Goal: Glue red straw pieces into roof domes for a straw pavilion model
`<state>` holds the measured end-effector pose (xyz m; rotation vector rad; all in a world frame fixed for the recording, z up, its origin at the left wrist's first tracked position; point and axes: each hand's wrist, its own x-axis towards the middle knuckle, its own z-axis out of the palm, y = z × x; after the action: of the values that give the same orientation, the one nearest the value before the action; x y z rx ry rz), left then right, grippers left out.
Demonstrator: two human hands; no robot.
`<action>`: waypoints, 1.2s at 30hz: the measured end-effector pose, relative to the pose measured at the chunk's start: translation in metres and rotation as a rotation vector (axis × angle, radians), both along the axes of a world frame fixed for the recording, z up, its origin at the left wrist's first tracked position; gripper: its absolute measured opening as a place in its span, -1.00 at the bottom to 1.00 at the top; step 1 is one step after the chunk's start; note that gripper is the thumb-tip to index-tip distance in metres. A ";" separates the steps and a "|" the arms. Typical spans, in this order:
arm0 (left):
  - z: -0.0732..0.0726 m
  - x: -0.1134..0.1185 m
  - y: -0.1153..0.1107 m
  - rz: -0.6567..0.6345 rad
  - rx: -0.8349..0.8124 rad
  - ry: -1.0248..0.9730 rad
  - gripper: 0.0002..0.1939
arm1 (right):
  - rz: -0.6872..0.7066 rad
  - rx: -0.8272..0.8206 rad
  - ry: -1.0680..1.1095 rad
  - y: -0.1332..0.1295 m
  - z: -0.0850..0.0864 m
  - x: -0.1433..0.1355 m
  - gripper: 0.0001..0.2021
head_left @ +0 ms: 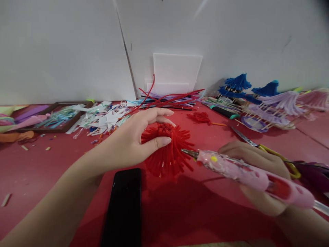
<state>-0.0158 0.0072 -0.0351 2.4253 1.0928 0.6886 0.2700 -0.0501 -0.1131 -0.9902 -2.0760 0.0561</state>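
A red pipe-cleaner piece [177, 156], its strands fanning out and down from a bunched top, stands on the red table in the middle. My left hand [144, 133] is around that top, thumb on the near side and fingers behind. From the right, my right hand [257, 161] grips a pink glue gun [236, 171], stained and slender. Its dark metal nozzle points left, close to the strands; whether it touches them I cannot tell. Part of my right hand is hidden behind the gun.
A black phone [125, 206] lies in front. Yellow-handled scissors [246, 139] are at right, below blue and lilac pipe-cleaner models [272, 99]. Loose red pipe cleaners [172, 97] lie behind, by white boards [177, 68]. Scraps [109, 116] and a brown frame [55, 128] are left.
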 end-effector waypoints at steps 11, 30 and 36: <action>-0.001 0.000 -0.001 -0.012 0.019 0.006 -0.55 | 0.016 0.120 -0.146 -0.007 0.008 -0.008 -0.87; -0.001 0.002 -0.003 -0.042 -0.030 -0.030 -0.56 | 0.003 0.173 -0.212 -0.004 0.010 -0.010 -0.93; 0.000 0.001 -0.003 -0.045 -0.044 -0.035 -0.56 | 0.011 0.168 -0.198 -0.005 0.010 -0.010 -0.89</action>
<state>-0.0147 0.0043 -0.0352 2.3838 1.0253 0.6829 0.2604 -0.0554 -0.1033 -0.9118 -2.2235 -0.2161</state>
